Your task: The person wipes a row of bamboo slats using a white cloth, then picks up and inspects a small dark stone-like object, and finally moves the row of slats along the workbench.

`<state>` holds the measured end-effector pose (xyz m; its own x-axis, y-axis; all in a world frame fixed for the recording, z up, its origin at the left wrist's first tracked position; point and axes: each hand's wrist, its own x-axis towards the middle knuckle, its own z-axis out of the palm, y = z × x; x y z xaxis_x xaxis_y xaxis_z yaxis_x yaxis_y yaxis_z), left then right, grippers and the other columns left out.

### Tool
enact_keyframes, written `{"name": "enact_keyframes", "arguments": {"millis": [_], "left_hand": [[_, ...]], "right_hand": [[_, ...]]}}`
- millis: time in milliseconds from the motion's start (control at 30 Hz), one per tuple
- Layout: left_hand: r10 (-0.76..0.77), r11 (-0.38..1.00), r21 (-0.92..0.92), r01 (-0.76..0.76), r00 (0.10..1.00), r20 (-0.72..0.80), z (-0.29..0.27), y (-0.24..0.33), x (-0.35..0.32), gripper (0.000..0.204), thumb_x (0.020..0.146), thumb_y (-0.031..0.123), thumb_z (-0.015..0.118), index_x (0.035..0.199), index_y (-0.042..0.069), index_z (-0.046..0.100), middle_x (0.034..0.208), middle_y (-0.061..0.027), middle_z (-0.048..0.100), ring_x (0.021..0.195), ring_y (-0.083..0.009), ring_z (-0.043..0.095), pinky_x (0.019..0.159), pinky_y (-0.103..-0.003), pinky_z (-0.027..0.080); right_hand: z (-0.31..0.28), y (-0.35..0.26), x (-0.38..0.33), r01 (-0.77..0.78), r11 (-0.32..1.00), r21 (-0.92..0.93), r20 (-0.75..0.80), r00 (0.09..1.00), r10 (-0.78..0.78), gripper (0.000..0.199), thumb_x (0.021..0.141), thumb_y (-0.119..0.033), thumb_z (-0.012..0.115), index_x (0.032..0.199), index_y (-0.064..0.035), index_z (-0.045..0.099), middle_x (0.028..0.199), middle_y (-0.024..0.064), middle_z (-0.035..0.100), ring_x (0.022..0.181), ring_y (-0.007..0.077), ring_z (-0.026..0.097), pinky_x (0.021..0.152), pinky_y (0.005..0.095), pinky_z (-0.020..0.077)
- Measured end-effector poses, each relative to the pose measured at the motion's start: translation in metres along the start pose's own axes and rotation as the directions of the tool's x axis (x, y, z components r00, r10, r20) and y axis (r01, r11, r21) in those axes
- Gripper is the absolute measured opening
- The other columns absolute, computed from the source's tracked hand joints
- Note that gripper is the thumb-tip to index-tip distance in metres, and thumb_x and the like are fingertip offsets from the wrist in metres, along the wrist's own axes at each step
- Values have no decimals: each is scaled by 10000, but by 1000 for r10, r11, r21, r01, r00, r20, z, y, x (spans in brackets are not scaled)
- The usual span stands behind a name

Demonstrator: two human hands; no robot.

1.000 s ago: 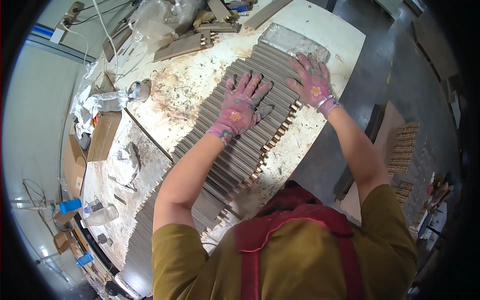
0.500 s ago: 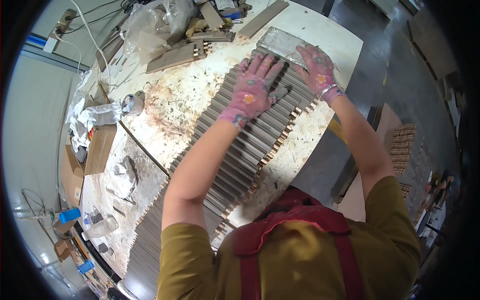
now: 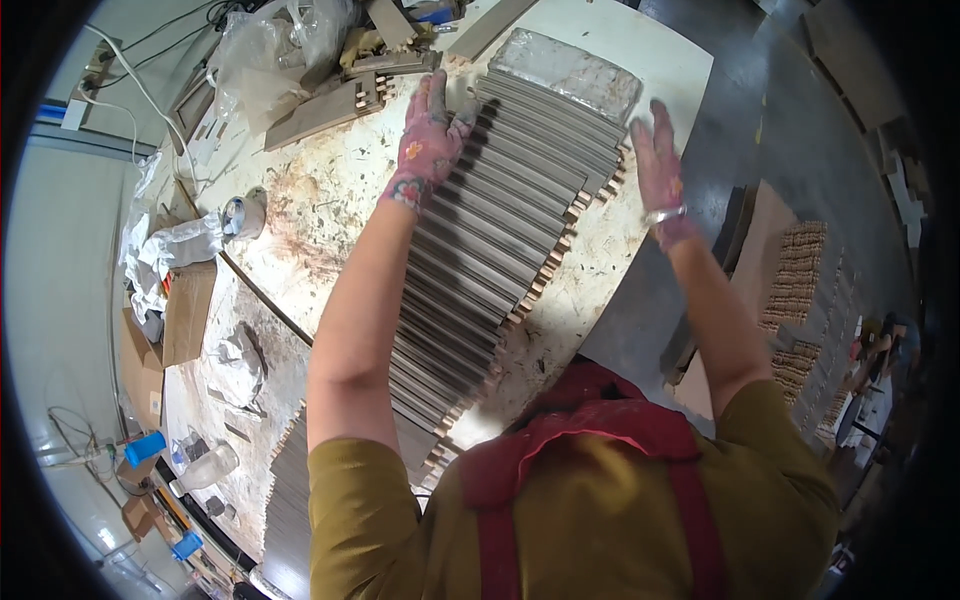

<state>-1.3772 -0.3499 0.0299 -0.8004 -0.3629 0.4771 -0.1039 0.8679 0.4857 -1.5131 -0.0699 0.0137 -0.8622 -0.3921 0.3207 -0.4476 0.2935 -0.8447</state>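
Left hand [image 3: 430, 145], fingers straight, holding nothing, right at the grey strips [image 3: 510, 225] on the table [image 3: 325, 190]; right hand [image 3: 659, 172], equally empty, off their other edge. Wrapped block [image 3: 567, 76] at the far end, white wrapping [image 3: 188, 243] bunched atop a cardboard box [image 3: 190, 318].

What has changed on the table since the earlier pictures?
The left hand has moved leftward from atop the grey strips to their left edge; the right hand has moved off them, rightward. The strips and the wrapped block at their far end look unchanged.
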Motion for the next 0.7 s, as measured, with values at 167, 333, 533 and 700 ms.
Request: {"name": "enact_keyframes", "arguments": {"millis": [167,333,533,700], "left_hand": [[-197,968,212,131,923,330,19,27,-8,743,918,524,532,1435,25,347,1400,-231,440,1209,-374,518,988,-411,446],[-204,958,257,130,936,286,25,36,-12,749,898,471,577,1418,-19,351,1395,-222,446,1221,-394,497,1013,-400,428],[-118,993,8,118,990,83,-2,-2,-17,723,783,202,684,1413,18,382,1421,-212,428,1273,-367,458,1068,-387,386],[-533,788,-380,485,845,-26,-142,-6,-106,589,937,254,601,1440,44,377,1427,-188,458,1341,-268,417,1090,-331,333]], "right_hand": [[35,-24,-39,-204,979,8,-53,977,204,593,968,-309,513,1455,-38,311,1456,247,369,1329,378,395,1080,404,345],[45,0,-41,-1,996,-94,-134,991,-12,552,958,-194,533,1446,-48,319,1434,268,379,1317,414,395,1077,420,350],[54,4,-33,-12,990,-144,-92,996,-2,524,955,-163,541,1425,-58,337,1418,290,372,1294,440,407,1049,432,376],[55,26,-26,40,989,-144,-89,995,-53,523,959,-185,541,1425,-53,343,1410,307,345,1288,445,396,1042,441,379]]}}
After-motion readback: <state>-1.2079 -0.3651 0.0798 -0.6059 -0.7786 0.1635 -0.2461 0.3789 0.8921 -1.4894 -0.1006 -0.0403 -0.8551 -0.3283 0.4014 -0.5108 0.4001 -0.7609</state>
